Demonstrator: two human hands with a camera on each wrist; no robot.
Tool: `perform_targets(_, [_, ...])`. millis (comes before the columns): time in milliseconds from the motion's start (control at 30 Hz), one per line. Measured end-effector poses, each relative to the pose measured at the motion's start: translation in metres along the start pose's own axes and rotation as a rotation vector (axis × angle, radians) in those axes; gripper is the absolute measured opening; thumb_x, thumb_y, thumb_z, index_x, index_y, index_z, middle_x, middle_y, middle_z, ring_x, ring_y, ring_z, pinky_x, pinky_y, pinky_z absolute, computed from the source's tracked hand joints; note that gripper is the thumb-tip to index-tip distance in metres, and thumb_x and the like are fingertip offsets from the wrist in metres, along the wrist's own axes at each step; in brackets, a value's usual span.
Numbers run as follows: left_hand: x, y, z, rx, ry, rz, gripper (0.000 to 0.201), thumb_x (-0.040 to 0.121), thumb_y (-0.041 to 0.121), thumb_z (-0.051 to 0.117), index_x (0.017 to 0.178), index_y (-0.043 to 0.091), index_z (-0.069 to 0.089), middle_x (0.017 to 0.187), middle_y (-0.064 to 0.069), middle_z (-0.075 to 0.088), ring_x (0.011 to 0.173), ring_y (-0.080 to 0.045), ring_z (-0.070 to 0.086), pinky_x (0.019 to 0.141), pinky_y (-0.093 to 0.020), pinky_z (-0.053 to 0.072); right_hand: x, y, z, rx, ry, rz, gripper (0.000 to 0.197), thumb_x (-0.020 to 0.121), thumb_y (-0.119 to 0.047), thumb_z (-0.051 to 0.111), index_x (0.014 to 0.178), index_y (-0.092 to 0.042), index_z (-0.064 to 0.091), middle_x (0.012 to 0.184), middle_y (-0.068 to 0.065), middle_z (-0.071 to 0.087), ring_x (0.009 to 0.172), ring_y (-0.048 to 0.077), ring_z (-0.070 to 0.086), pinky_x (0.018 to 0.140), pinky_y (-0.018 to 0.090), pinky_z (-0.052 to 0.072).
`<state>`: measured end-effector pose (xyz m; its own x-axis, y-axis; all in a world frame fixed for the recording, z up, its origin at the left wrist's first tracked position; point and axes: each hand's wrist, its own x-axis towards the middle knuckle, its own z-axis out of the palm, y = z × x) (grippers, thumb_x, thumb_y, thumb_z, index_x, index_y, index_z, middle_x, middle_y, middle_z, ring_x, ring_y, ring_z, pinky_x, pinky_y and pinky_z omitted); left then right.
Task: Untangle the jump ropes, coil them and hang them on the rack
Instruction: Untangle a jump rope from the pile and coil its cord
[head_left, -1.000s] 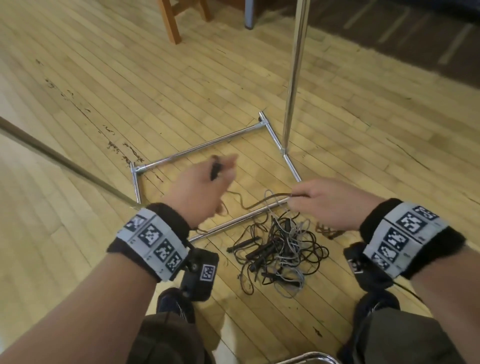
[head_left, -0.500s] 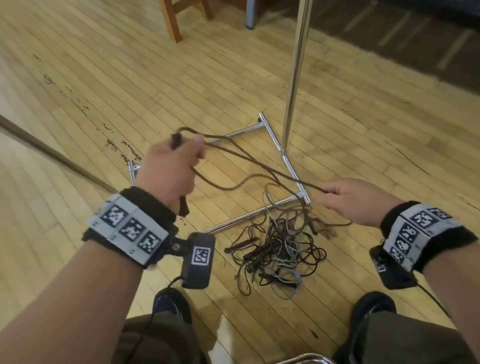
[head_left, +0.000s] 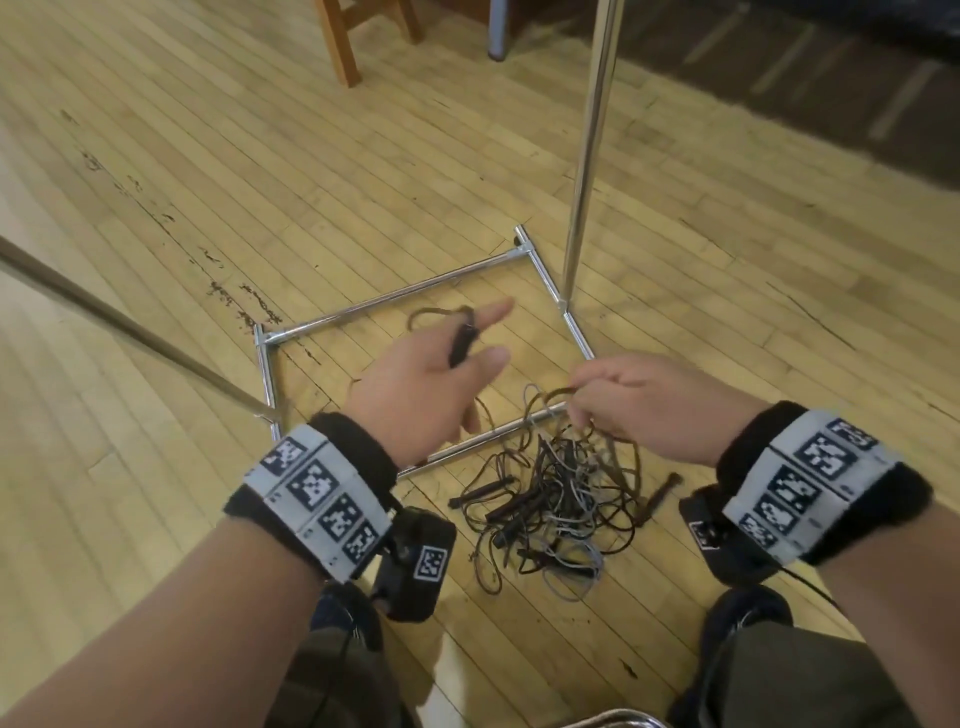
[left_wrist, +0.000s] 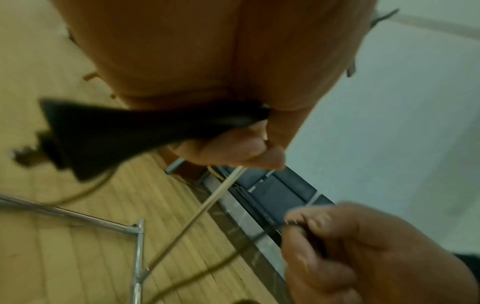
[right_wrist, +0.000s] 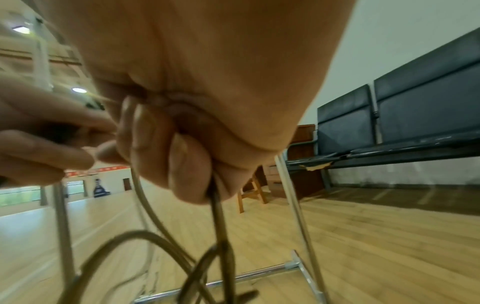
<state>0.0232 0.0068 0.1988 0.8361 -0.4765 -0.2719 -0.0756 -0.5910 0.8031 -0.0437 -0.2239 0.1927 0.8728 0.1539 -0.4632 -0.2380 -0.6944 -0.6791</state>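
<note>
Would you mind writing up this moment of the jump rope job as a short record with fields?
setting: wooden gym floor
left hand: grips a black rope handle, forefinger and thumb extended
right hand: pinches a brown rope leading down to the pile
tangled ropes: dark and grey ropes heaped on the floor, beside the rack base
rack pole: upright, rising from the base's right side
hung on rack: nothing visible
stage: untangling, first rope partly drawn out
</note>
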Motion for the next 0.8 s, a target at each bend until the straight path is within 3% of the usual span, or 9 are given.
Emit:
perform_targets(67, [0.000,0.007,0.010,-0.021,-0.142,0.062,0.035,0.105,0.047,0.056,0.140,0.049,0.057,0.082,0.022,0.075,0.051,0.000,0.062,0.052,-0.020,0.055,-0.003,-0.009,0.005,0.063,-0.024,-0.053,0.030,0.097,-0.029,0.045,0.077,-0.017,0.064,0.055,-0.020,0.049,0.057,0.010,0.041,0.058,0.031,0.037])
perform_targets(133, [0.001,0.010,0.016,-0.042,-0.259,0.058,0.020,0.104,0.047,0.058,0.119,0.037,0.068,0.064,0.023,0.068,0.046,0.000,0.056,0.047,-0.015,0.046,-0.004,-0.008,0.004,0.136,-0.003,-0.093,0.028,0.094,-0.026,0.046,0.074,-0.015,0.062,0.056,-0.019,0.048,0.056,0.010,0.039,0.058,0.033,0.034])
perform_targets(233, [0.006,0.009,0.020,-0.023,-0.283,0.084,0.028,0.099,0.049,0.065,0.087,0.024,0.068,0.050,0.017,0.052,0.044,-0.001,0.045,0.047,-0.014,0.039,-0.004,0.001,0.001,0.223,0.018,-0.126,0.026,0.096,-0.024,0.050,0.074,-0.015,0.062,0.061,-0.009,0.045,0.057,0.012,0.038,0.057,0.034,0.031])
perform_targets(400, [0.018,0.000,0.004,-0.126,0.023,0.002,0.030,0.099,0.049,0.065,0.087,0.023,0.071,0.056,0.013,0.048,0.049,-0.010,0.041,0.047,-0.022,0.040,-0.003,0.019,-0.006,0.048,0.079,-0.104,0.026,0.101,-0.039,0.053,0.079,-0.030,0.062,0.060,-0.012,0.048,0.055,0.009,0.044,0.056,0.033,0.040])
perform_targets(467, [0.021,-0.007,-0.004,-0.226,0.130,-0.075,0.031,0.100,0.048,0.065,0.090,0.019,0.071,0.061,0.010,0.049,0.051,-0.012,0.040,0.046,-0.024,0.040,-0.001,0.032,-0.013,0.003,0.112,-0.049,0.029,0.101,-0.043,0.051,0.082,-0.025,0.063,0.059,-0.011,0.048,0.053,0.008,0.044,0.056,0.033,0.042])
perform_targets(567, [0.028,-0.015,-0.023,-0.574,0.323,-0.239,0.026,0.104,0.039,0.062,0.096,0.015,0.068,0.061,0.012,0.055,0.047,-0.005,0.041,0.041,-0.020,0.038,0.002,0.052,-0.019,-0.065,0.115,0.038,0.037,0.103,-0.046,0.047,0.086,-0.017,0.061,0.054,-0.015,0.047,0.047,0.003,0.042,0.050,0.022,0.040])
perform_targets(633, [0.031,-0.020,-0.049,-0.865,0.429,-0.291,0.024,0.108,0.028,0.051,0.088,0.017,0.059,0.061,0.010,0.052,0.042,-0.002,0.041,0.036,-0.018,0.037,0.002,0.068,-0.021,-0.151,0.128,0.117,0.041,0.105,-0.046,0.043,0.086,-0.015,0.061,0.056,-0.014,0.048,0.047,0.002,0.042,0.047,0.019,0.036])
perform_targets(700, [0.030,-0.032,-0.071,-0.853,0.599,-0.345,0.025,0.106,0.027,0.053,0.083,0.020,0.056,0.065,0.009,0.051,0.042,-0.003,0.041,0.036,-0.018,0.035,0.001,0.080,-0.023,-0.266,0.123,0.208,0.043,0.108,-0.044,0.040,0.083,-0.014,0.059,0.062,-0.008,0.050,0.053,0.008,0.044,0.050,0.023,0.032])
perform_targets(800, [0.022,-0.042,-0.067,-0.509,0.706,-0.387,0.018,0.105,0.035,0.061,0.114,0.022,0.071,0.088,0.008,0.070,0.056,-0.004,0.057,0.047,-0.022,0.046,0.002,0.082,-0.020,-0.376,0.081,0.280,0.045,0.109,-0.039,0.037,0.086,-0.010,0.062,0.067,-0.002,0.050,0.059,0.013,0.045,0.053,0.027,0.033])
